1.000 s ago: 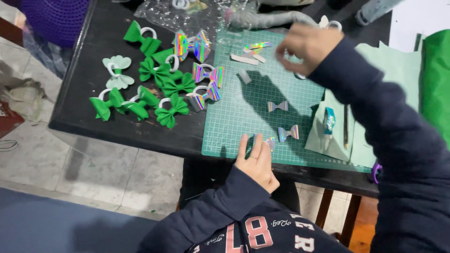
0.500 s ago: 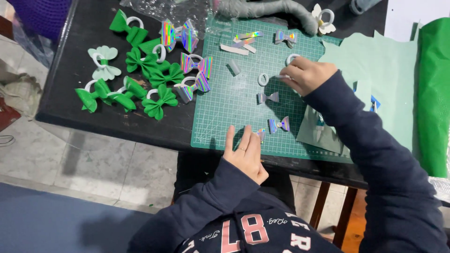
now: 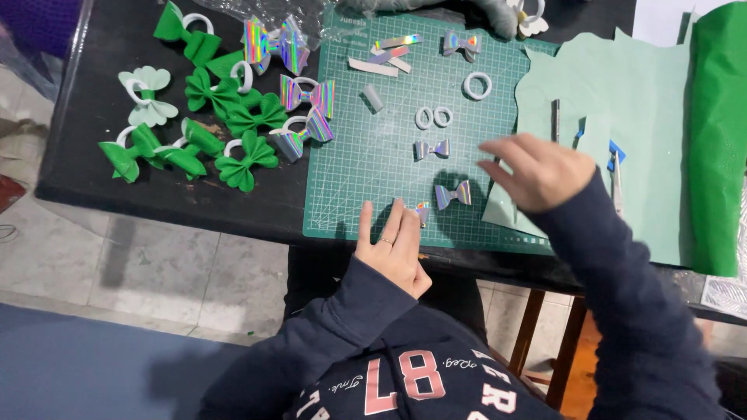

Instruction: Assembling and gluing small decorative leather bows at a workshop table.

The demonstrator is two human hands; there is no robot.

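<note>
Bows (image 3: pixel 233 117) lie left of the mat (image 3: pixel 350 171) (perhaps 12).

Wore dk navy sweatshirt w/ long sleeves, pink & white lettering at 6 o'clock; ring on left hand (image 3: pixel 395 247).

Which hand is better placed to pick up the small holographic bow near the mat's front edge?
Probably the right hand: it hovers open just beside the small holographic bow, while the left hand rests flat on the cutting mat.

Far left of tabletop (image 3: pixel 93 179): green bows (image 3: pixel 226 117) on white rings, one pale mint bow (image 3: pixel 148 97)
Right edge: green felt roll (image 3: pixel 716 132)
Below tabletop: grey tiled floor (image 3: pixel 140 272), wooden chair frame (image 3: pixel 545 342)
</note>
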